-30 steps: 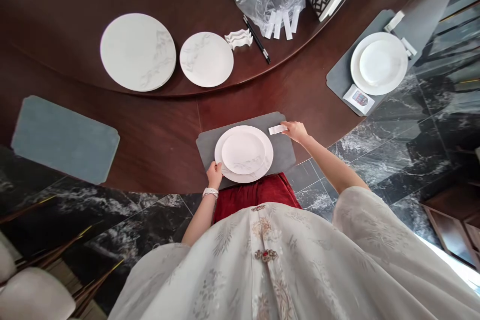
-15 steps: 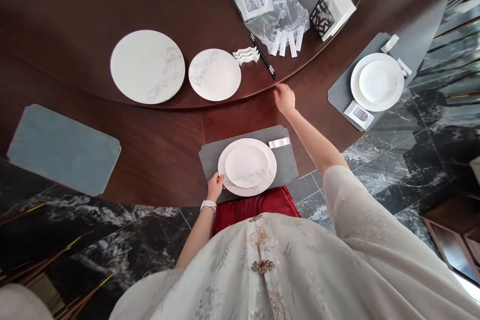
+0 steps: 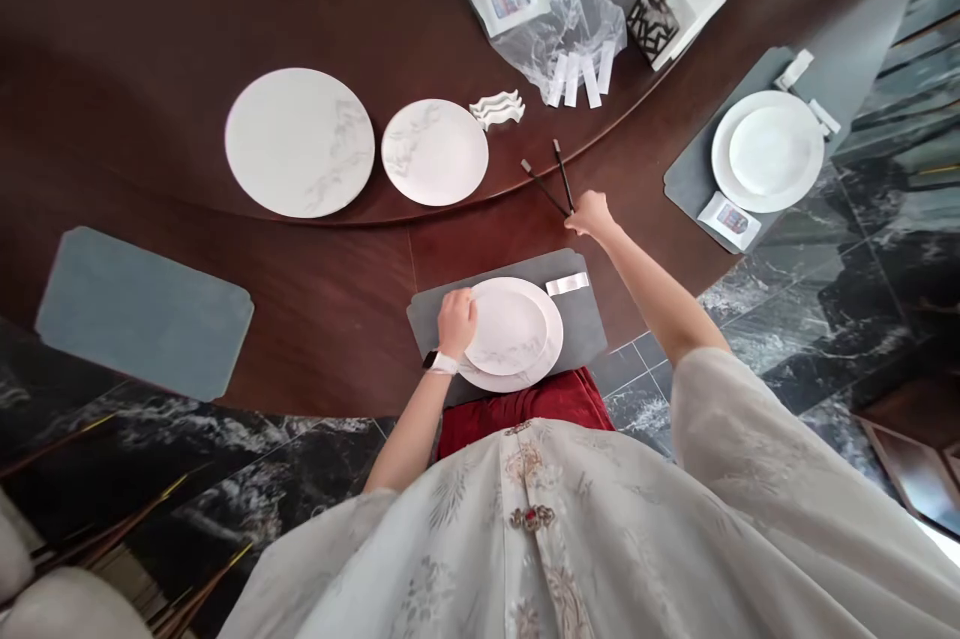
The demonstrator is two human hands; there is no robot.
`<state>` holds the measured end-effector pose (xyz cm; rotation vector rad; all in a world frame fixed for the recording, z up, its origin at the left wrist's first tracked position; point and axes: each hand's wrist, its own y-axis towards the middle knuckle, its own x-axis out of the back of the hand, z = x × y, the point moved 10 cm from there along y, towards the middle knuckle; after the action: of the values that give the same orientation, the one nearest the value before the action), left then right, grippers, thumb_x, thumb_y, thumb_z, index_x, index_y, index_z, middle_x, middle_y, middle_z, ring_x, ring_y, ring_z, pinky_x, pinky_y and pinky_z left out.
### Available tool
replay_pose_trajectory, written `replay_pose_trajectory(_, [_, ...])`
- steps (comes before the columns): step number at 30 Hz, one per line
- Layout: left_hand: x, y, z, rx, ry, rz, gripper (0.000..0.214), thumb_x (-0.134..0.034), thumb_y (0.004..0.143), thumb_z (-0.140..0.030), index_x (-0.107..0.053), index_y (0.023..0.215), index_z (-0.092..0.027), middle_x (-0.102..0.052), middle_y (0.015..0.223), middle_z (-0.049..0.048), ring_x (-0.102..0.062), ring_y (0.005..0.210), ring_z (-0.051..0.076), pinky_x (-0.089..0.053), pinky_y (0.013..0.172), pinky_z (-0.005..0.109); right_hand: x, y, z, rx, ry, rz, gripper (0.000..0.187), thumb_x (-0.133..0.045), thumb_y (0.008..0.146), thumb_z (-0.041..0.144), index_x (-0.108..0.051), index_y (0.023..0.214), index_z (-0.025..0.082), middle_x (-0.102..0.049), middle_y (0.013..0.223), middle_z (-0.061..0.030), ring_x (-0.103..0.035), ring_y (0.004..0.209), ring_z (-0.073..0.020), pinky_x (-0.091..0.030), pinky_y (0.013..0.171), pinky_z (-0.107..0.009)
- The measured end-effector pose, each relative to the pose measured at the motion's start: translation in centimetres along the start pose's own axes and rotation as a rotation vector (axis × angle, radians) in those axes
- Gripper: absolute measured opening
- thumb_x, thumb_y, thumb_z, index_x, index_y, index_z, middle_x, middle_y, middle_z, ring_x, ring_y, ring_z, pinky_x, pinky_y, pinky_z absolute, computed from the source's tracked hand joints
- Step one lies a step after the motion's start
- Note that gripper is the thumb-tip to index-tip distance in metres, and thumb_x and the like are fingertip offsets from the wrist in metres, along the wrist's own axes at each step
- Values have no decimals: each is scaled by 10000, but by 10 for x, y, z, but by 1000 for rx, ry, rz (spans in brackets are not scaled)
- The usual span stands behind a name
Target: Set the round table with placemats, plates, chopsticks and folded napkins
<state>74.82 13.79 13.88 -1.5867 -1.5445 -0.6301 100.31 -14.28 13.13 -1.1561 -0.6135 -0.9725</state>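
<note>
My right hand (image 3: 592,214) is closed around one end of a pair of black chopsticks (image 3: 562,181). Their silver-tipped ends spread apart in a V, pointing toward the back of the table. My left hand (image 3: 457,321) hovers over or rests on the left edge of a small white plate (image 3: 510,324); contact is unclear. Its fingers are curled, and anything under them is hidden. Beneath the small plate lies a larger white plate (image 3: 553,359) on a grey placemat (image 3: 592,319). A shiny white chopstick rest (image 3: 568,284) sits on the mat to the plates' right.
On the raised round section are large plates (image 3: 300,144), smaller plates (image 3: 435,154), wavy chopstick rests (image 3: 498,108), a plastic bag (image 3: 562,14) and a napkin holder (image 3: 671,9). A set placemat (image 3: 686,169) lies right, a bare placemat (image 3: 142,314) left.
My right hand has picked up the chopsticks from the raised section and drawn them toward me. My left hand has left the plate's lower left rim and moved up and right.
</note>
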Motion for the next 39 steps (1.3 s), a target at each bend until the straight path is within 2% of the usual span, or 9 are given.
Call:
replay_pose_trajectory(3, [-49,31,-86,-273,-14,118,301,-521,932,-182,-590,1224,-186,-629,1180,126,-548,1140,281,-442,1015,413,-43,-81,-53,-193,143,217,101,-681,680,137,-629,604,96,-601,506,-42,-621,558,-163,-523,612,-249])
replay_pose_trajectory(5, [-83,40,-132,-383,24,186,325,-581,906,-182,-582,1231,-168,-610,1161,132,-539,1124,296,-452,993,435,-68,-134,-77,-253,263,275,121,-635,679,136,-596,565,131,-560,447,-4,-574,486,-131,-464,547,-208])
replay_pose_trajectory(7, [-112,44,-161,-425,63,223,266,-596,890,-150,-597,1156,-154,-596,1108,130,-544,1081,294,-473,942,432,-90,-178,-94,-277,329,281,147,-612,687,153,-573,545,149,-548,432,11,-555,474,-115,-423,532,-188])
replay_pose_trajectory(9, [-131,47,-174,-425,68,232,163,-566,894,-105,-604,1045,-152,-583,1060,124,-547,1051,280,-488,907,415,-106,-212,-105,-278,314,238,159,-611,701,177,-573,548,153,-568,459,5,-571,515,-117,-406,550,-184])
replay_pose_trajectory(12, [-144,48,-177,-405,-9,218,142,-518,916,-76,-593,995,-168,-579,1044,117,-547,1058,263,-491,922,405,-121,-244,-111,-286,193,141,109,-603,733,188,-631,637,144,-659,611,-41,-618,646,-152,-402,598,-206])
replay_pose_trajectory(15, [-146,50,-170,-387,-79,197,234,-542,892,-61,-583,1095,-170,-600,1069,120,-544,1084,272,-486,956,425,-134,-261,-111,-354,93,91,150,-543,788,159,-687,827,143,-722,882,-107,-655,804,-198,-421,649,-238])
replay_pose_trajectory(20, [-143,58,-153,-315,-166,185,438,-525,789,32,-570,1184,-152,-639,1092,128,-572,1086,286,-494,969,447,-153,-268,-101,-357,1,178,284,-462,887,118,-658,1091,143,-662,1145,-160,-668,975,-239,-474,781,-293])
replay_pose_trajectory(26, [-140,55,-148,-325,-222,238,550,-520,770,24,-542,1292,-146,-604,1200,149,-573,1164,274,-486,1030,437,-158,-271,-95,-331,-29,235,284,-403,964,129,-610,1158,148,-647,1132,-152,-658,1000,-239,-473,819,-313])
replay_pose_trajectory(39, [-137,46,-149,-339,-227,229,527,-506,846,-34,-524,1361,-143,-582,1253,157,-538,1244,271,-451,1103,440,-164,-287,-105,-343,33,142,264,-468,1001,254,-608,1223,228,-649,1162,-88,-623,1044,-214,-441,782,-274])
